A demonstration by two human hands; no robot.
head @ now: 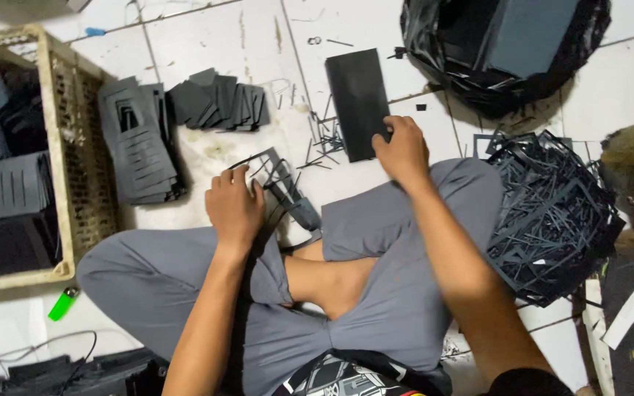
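Observation:
I sit cross-legged on a white tiled floor. My right hand (403, 149) grips the near end of a stack of black rectangular sheets (358, 100) lying on the tiles ahead. My left hand (233, 205) is closed on a cut-out black sheet frame (286, 189) with thin dangling strips, just in front of my knee. Loose black strips (324, 143) lie on the floor between the two hands.
A beige plastic crate (54, 147) at left holds dark slotted sheets. Beside it sit a pile of slotted sheets (139, 143) and a fan of small black pieces (218, 101). A black bag (500, 51) sits at upper right, a scrap heap (552, 213) at right, a green lighter (63, 303) near my left knee.

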